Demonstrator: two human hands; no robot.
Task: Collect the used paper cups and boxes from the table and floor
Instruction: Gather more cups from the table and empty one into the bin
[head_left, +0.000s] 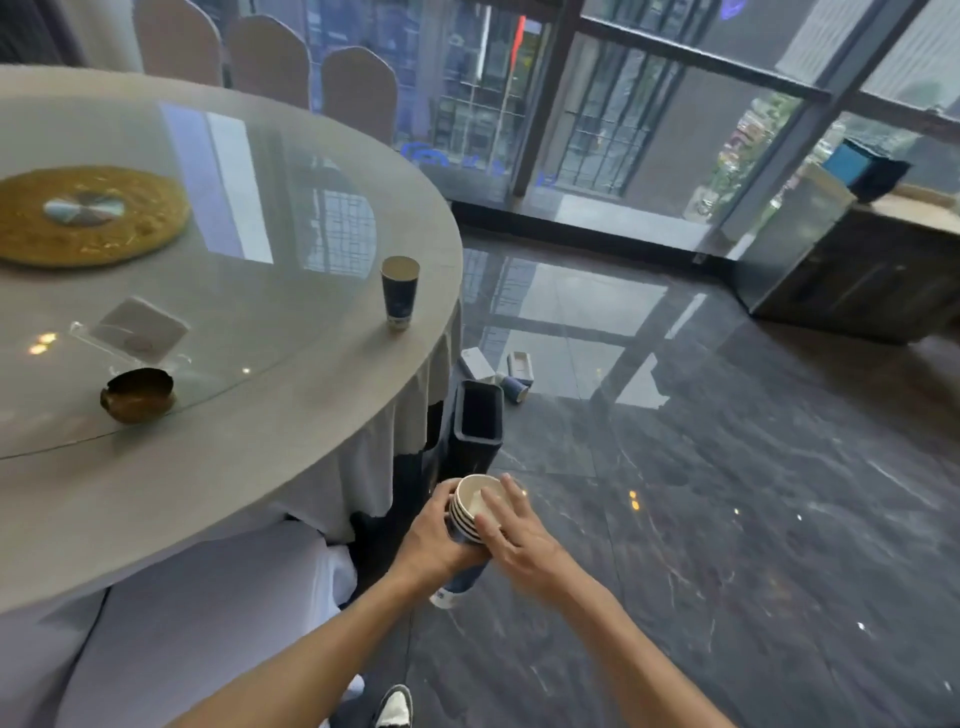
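Observation:
A stack of several nested blue paper cups (470, 506) is tilted in front of me, above the dark floor. My left hand (434, 540) is wrapped around the stack's side. My right hand (511, 530) lies flat against the rims with fingers spread, touching the stack. One blue paper cup (400, 292) stands upright near the right edge of the round table (291, 415). On the floor beyond lie a white box (476, 362), a small open box (520, 367) and a tipped blue cup (513, 388).
A dark rectangular bin (478, 415) stands by the table's skirt, just beyond my hands. The table carries a glass turntable, a gold mat (88, 215), a brown ashtray (137, 395) and an acrylic card stand (136, 328). Covered chairs stand behind. A dark cabinet (852, 270) sits at right.

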